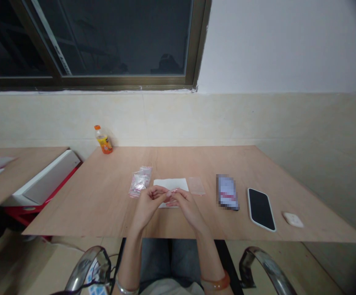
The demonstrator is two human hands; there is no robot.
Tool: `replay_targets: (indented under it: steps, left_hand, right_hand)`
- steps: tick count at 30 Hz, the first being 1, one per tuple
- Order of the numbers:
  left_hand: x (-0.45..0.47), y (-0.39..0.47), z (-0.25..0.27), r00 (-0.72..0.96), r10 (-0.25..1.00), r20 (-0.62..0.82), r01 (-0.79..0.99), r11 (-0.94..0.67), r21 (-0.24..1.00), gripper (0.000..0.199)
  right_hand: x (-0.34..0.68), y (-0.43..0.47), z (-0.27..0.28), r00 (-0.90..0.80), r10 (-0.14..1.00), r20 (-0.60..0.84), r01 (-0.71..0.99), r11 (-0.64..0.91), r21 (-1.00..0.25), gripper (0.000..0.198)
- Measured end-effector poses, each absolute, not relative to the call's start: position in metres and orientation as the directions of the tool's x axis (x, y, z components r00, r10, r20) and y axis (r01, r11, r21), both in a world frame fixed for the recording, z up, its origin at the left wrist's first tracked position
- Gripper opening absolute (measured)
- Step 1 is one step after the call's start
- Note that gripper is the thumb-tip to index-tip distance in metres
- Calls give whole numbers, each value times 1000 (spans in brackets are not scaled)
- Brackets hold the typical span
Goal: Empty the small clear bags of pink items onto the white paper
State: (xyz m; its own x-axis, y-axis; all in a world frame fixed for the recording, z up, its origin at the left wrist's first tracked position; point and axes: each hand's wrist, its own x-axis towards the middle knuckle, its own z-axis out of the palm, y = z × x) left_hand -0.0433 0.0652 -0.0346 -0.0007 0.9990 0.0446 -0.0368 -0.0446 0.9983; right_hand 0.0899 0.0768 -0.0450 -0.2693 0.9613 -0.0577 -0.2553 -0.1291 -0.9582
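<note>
Silvery metal makes the band [128, 290] on the person's left wrist, and an amber-coloured bangle [216, 282] rings the right, both just short of the pale wooden tabletop [73, 209]. Near the tabletop's near edge, well to the right, lie a small white rounded block [293, 219] and, left of it, a white-edged phone with a black screen [261, 209].

In the middle, the left hand [148, 201] and the right hand [190, 207] come together, fingers curled inward, thumbs and forefingers drawn to a pinch. Between their fingertips they grip a small, clear plastic piece with a pinkish tinge [172, 200]; the fingers partly cover it, so its full outline cannot be told. It sits in front of the person, above a plain white rectangular sheet [174, 183], which shows beyond the fingers.

Right of the hands, past a gap, is an oblong pale-violet thing with a red band [227, 192], its details blurred into blocks. Nearer the sheet, just to its right, lies a flat, see-through plastic rectangle [197, 186]. To the left, close beyond the left hand, rests a pile of shiny clear plastic bags with reddish edges [140, 181]. At the far left corner stands an orange-capped plastic bottle with a yellow label [104, 141], near the cream tiled wall [227, 119].
</note>
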Motion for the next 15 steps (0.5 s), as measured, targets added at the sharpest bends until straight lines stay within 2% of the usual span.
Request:
replay_targets:
  steps: [5, 12, 15]
  left_hand:
    - [-44, 66, -36, -24, 997, 79, 15, -79, 997, 13]
    - [-36, 66, -38, -3, 985, 175, 98, -174, 980, 18]
    - [-33, 65, -41, -44, 978, 203, 135, -196, 971, 17]
  right_hand:
    - [89, 77, -47, -272, 962, -31, -229, -96, -969, 20]
    - [85, 75, -46, -237, 971, 12, -180, -31, -983, 33]
    - [83, 75, -47, -224, 974, 38, -169, -1, -986, 33]
